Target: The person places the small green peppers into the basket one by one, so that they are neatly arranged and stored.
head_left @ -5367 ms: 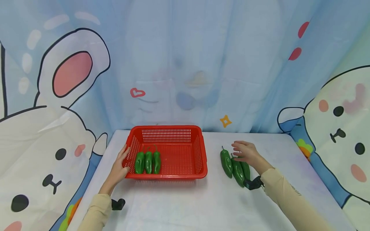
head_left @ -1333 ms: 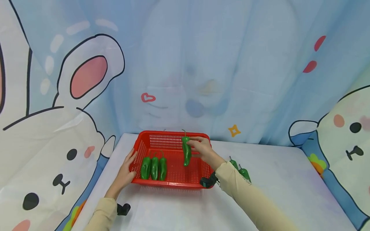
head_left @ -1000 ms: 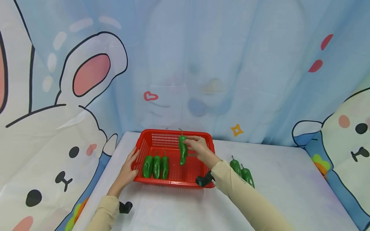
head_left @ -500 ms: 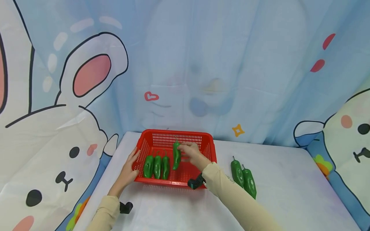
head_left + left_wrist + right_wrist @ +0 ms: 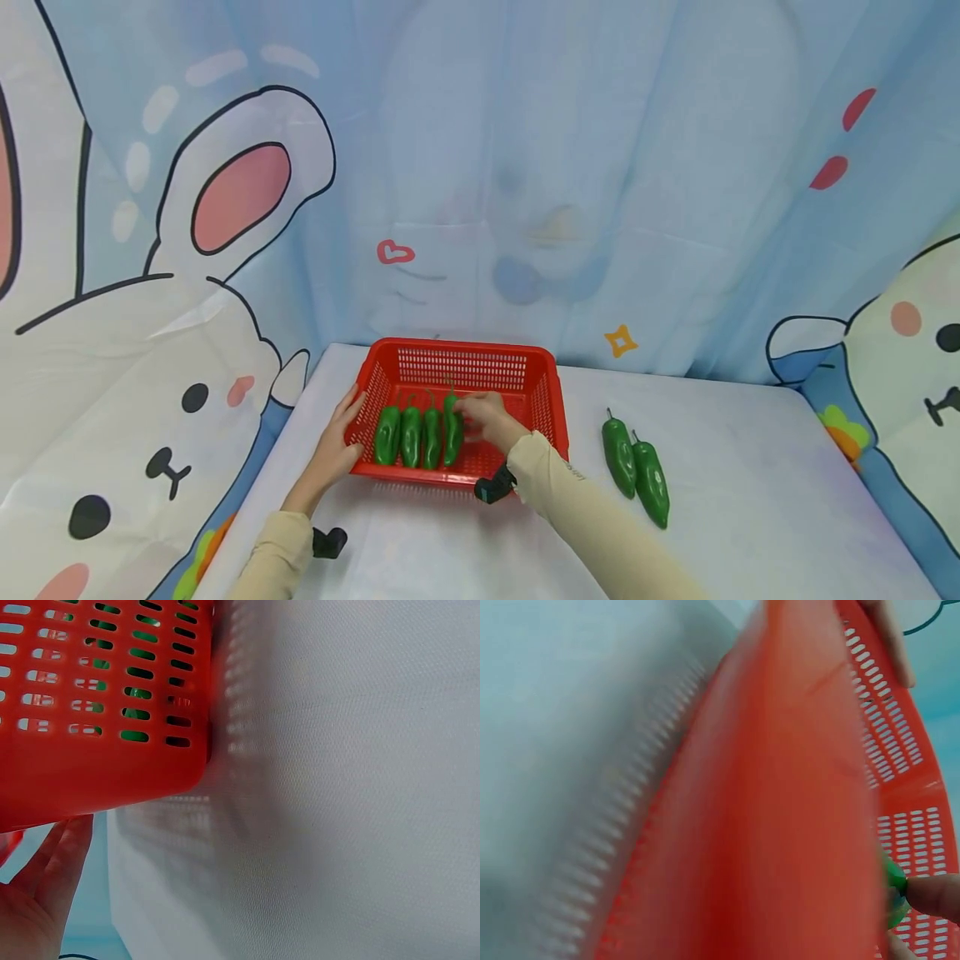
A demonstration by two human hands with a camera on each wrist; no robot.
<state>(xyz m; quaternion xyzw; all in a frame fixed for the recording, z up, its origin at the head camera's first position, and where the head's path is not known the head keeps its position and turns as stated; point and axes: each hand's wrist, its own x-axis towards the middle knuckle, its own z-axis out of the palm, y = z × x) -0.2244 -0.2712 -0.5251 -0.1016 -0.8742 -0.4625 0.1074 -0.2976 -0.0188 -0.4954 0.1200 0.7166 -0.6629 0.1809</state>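
Observation:
A red plastic basket (image 5: 547, 392) with slotted walls stands on the table. Three green chili peppers (image 5: 410, 436) lie side by side in its left half, stems toward the back. Just to their right, my right hand (image 5: 486, 417) pinches another green pepper (image 5: 452, 433) low inside the basket, lined up like the others. In the right wrist view, thumb and fingers meet on this pepper (image 5: 895, 896), mostly hidden by the blurred basket wall. My left hand (image 5: 333, 446) rests against the basket's left rim with fingers extended; in the left wrist view straight fingers (image 5: 66, 859) touch its edge.
Two green peppers (image 5: 619, 456) lie side by side on the white table (image 5: 750, 483) to the right of the basket. Behind the table hangs a blue curtain (image 5: 465, 167) with cartoon rabbits, close to the basket's back wall.
My right hand took a pepper from the group of three on the right, carried it left over the basket and lowered it beside the others. My left hand stays at the rim.

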